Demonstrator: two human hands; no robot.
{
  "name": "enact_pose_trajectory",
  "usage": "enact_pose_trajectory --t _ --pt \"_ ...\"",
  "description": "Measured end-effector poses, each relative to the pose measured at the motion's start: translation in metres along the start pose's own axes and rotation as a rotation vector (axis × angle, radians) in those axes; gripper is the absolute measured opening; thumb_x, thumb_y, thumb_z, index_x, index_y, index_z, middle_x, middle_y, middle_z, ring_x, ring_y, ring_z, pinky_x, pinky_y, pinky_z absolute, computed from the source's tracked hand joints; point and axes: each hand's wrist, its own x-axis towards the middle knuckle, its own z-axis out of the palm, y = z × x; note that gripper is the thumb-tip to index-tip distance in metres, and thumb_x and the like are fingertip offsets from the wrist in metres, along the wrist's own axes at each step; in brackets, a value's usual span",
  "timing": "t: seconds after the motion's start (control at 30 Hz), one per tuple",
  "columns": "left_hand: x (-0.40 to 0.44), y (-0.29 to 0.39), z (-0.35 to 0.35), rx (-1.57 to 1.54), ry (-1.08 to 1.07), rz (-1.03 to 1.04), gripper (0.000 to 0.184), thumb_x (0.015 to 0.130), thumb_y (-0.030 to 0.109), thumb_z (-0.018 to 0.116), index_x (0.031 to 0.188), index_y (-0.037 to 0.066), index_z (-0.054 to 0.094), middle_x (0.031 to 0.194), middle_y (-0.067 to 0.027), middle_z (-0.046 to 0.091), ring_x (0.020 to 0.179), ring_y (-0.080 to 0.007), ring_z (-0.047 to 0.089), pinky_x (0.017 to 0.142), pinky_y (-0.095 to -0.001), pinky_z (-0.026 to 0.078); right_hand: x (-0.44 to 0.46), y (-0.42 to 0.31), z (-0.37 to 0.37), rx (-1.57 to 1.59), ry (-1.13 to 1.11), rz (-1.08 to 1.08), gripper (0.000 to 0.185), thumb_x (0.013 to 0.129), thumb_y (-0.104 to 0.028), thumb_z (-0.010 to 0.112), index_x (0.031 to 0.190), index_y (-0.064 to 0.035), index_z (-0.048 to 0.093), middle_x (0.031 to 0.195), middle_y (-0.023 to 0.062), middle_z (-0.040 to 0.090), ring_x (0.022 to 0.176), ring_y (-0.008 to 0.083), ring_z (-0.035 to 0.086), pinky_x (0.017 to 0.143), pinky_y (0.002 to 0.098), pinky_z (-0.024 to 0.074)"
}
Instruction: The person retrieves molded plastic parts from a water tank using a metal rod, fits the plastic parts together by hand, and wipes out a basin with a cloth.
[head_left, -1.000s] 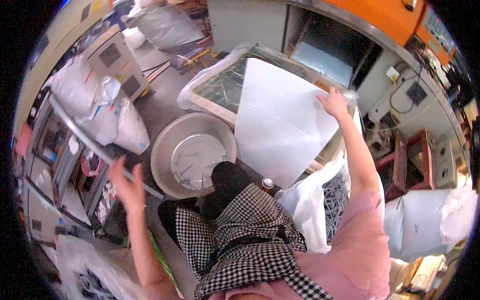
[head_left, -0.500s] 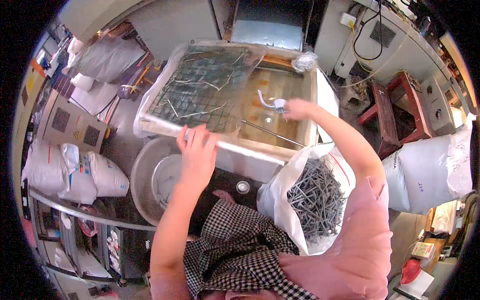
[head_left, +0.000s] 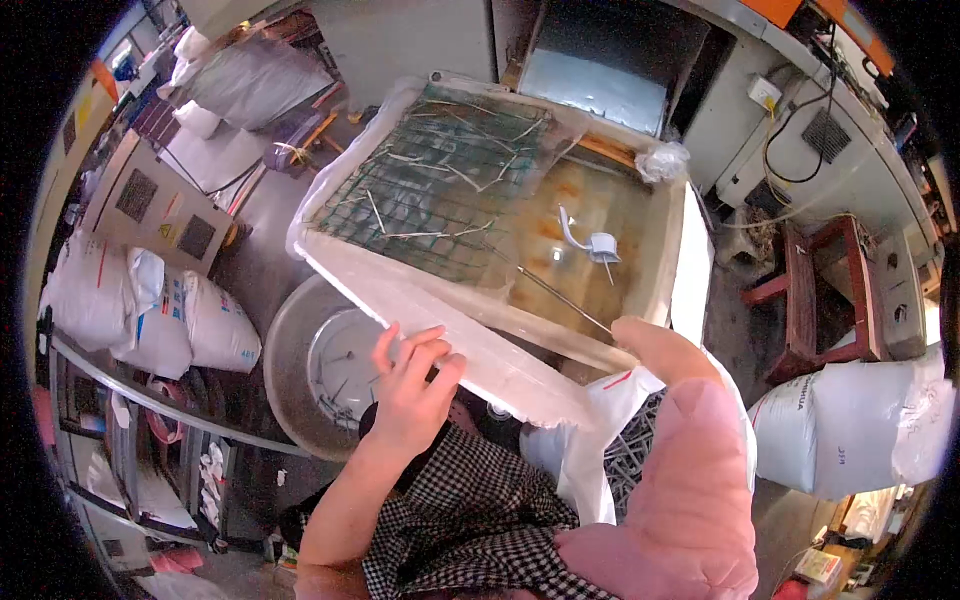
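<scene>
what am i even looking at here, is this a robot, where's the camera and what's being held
There's no robot: these are a person's own bare hands. The camera is worn on their head, looking forward and down, so the view curves at the edges. Ahead sits a wide tub. Green mesh covers its left part, with thin pale strips on top; a white hooked piece lies to the right. The left hand is at the edge of a white panel along the tub's near side. The right hand is at the near end of a thin rod; its grip is hard to make out.
</scene>
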Motion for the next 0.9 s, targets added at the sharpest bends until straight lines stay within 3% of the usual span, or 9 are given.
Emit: enact_pose_trajectory --t 0.17,0.2,0.27,0.33,0.43,0.5,0.73,0.83,0.9 --pt "0.005 0.000 0.000 0.002 0.011 0.010 0.019 0.068 0.006 0.062 0.087 0.009 0.059 0.090 -0.0043 0.053 0.104 -0.0227 0.054 0.101 -0.0500 0.023 0.032 0.010 0.031 0.054 -0.022 0.043 0.023 0.066 -0.020 0.069 0.087 -0.0090 0.071 0.089 0.0123 0.068 0.081 0.0300 0.065 0.072 0.0404 0.0516" --pt "0.006 0.001 0.002 -0.002 0.023 0.030 0.019 0.068 0.006 0.062 0.087 0.009 0.059 0.090 -0.0043 0.053 0.104 -0.0228 0.054 0.101 -0.0499 0.023 0.014 0.012 0.020 0.062 -0.034 0.056 0.023 0.066 -0.020 0.069 0.087 -0.0090 0.071 0.089 0.0123 0.068 0.081 0.0300 0.065 0.072 0.0404 0.0516" --pt "0.007 0.000 0.003 -0.020 0.011 0.039 0.023 0.064 0.002 0.062 0.086 0.008 0.059 0.092 -0.0064 0.053 0.105 -0.0262 0.055 0.102 -0.0510 0.022 -0.037 -0.001 -0.042 -0.128 -0.163 -0.148 0.027 0.071 -0.013 0.063 0.097 -0.0092 0.069 0.102 0.0158 0.065 0.094 0.0313 0.063 0.077 0.0415 0.0507" --pt "0.009 -0.001 0.003 0.009 0.038 0.032 0.022 0.065 0.002 0.061 0.086 0.008 0.059 0.092 -0.0063 0.054 0.105 -0.0261 0.055 0.102 -0.0513 0.023 -0.038 -0.004 -0.063 0.236 0.044 0.079 0.027 0.073 -0.018 0.061 0.098 -0.0098 0.069 0.103 0.0144 0.065 0.094 0.0296 0.063 0.076 0.0416 0.0512" --pt "0.013 -0.002 0.003 0.000 0.006 0.042 0.023 0.064 0.001 0.061 0.086 0.008 0.059 0.092 -0.0063 0.054 0.105 -0.0265 0.055 0.102 -0.0515 0.023 0.008 0.007 -0.095 -0.060 -0.112 -0.052 0.027 0.071 -0.028 0.063 0.087 -0.0072 0.069 0.093 0.0139 0.066 0.085 0.0294 0.064 0.070 0.0386 0.0521" --pt "0.017 -0.003 0.002 0.009 -0.016 0.039 0.023 0.064 0.002 0.062 0.086 0.007 0.059 0.092 -0.0065 0.054 0.106 -0.0265 0.054 0.103 -0.0518 0.022 0.031 0.017 -0.094 0.173 0.088 0.050 0.026 0.076 -0.021 0.059 0.096 -0.0071 0.068 0.104 0.0161 0.064 0.097 0.0308 0.062 0.080 0.0415 0.0509" --pt "0.053 -0.011 -0.015 -0.030 -0.261 0.116 0.026 0.063 0.017 0.072 0.086 0.010 0.061 0.090 -0.0023 0.054 0.104 -0.0234 0.054 0.100 -0.0539 0.023 0.101 0.026 -0.054 0.462 0.258 0.336 0.023 0.076 -0.021 0.059 0.088 -0.0026 0.067 0.098 0.0173 0.065 0.091 0.0317 0.063 0.077 0.0406 0.0520" --pt "0.075 -0.010 -0.023 -0.151 -0.369 0.089 0.023 0.069 0.021 0.073 0.085 0.010 0.061 0.089 -0.0023 0.054 0.101 -0.0230 0.054 0.099 -0.0545 0.024 0.112 0.030 -0.057 0.571 0.342 0.395 0.022 0.077 -0.021 0.059 0.084 -0.0007 0.066 0.096 0.0178 0.065 0.089 0.0321 0.063 0.076 0.0403 0.0524" --pt "0.093 -0.012 -0.026 -0.283 -0.466 0.131 0.023 0.076 0.029 0.071 0.083 0.008 0.063 0.081 -0.0033 0.056 0.091 -0.0226 0.057 0.096 -0.0495 0.030 0.120 0.031 -0.067 0.616 0.460 0.403 0.023 0.077 -0.021 0.059 0.081 0.0006 0.066 0.094 0.0181 0.065 0.088 0.0324 0.064 0.075 0.0400 0.0527"
